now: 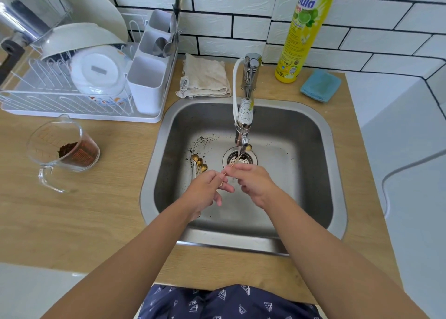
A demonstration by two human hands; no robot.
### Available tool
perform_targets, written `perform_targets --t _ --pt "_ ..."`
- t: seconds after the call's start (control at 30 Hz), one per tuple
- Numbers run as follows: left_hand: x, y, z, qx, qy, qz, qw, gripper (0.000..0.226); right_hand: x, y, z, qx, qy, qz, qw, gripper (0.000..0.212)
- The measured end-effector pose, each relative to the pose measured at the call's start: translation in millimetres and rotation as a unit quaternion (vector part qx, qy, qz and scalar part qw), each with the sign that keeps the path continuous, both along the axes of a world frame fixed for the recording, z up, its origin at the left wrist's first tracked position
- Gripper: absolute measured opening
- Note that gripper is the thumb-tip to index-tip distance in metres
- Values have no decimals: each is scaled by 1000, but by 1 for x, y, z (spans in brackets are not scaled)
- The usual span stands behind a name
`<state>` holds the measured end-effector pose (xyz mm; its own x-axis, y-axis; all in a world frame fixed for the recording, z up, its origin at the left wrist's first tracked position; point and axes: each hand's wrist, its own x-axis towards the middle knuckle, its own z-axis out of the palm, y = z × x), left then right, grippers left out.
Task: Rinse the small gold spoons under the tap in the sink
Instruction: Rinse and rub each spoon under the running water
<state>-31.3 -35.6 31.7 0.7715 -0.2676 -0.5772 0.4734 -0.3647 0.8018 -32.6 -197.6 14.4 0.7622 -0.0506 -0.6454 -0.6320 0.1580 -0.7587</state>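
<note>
One small gold spoon point(242, 153) was being rinsed: its round bowl sat right under the spout of the tap point(244, 125), in a thin stream of water falling toward the drain point(241, 160), and its slim handle ran back toward the person. The right hand point(253, 182) pinched that handle near its middle with curled fingers. The left hand point(210, 188) also closed on the near end of the handle, thumb and forefinger together, the other fingers loosely spread below. Both hands hovered over the middle of the sink point(313, 125), above its floor.

The rest of the gold spoons point(198, 164) lay in a small bundle on the sink floor, just left of the drain and just beyond the left hand, their bowls pointing away. At least three bowls showed; the exact count could not be told. Dark grounds point(202, 141) were scattered on the steel beyond them, so they probably had not been rinsed yet.

Judging by this, the task was in its early part: one spoon under the water, several waiting, none set aside as finished anywhere in view. On the worktop point(96, 210) to the left stood a dish rack point(60, 101) and a glass measuring jug point(65, 149) with brown powder in it.
</note>
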Motion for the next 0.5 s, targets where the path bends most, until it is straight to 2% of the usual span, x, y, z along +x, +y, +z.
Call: perform_targets --t 0.13,0.2,0.27,0.33,0.43,0.5 --pt "-1 -1 2 2 -5 -10 1000 24 14 -16 0 32 -13 -143 989 24" --pt "-2 -3 3 6 -1 -15 1000 25 12 -13 0 17 -14 -90 996 15" --pt "-2 -4 4 5 12 -12 1000 29 3 -6 -2 11 -8 13 1000 18" --pt "-1 -3 4 -11 39 -6 999 30 0 -5 -2 9 -8 47 999 21" --pt "0 -1 3 -91 122 27 988 22 6 -13 0 29 -7 -37 999 21" --pt "-1 -1 2 -128 163 33 978 27 10 -17 -1 52 -2 -94 994 27"
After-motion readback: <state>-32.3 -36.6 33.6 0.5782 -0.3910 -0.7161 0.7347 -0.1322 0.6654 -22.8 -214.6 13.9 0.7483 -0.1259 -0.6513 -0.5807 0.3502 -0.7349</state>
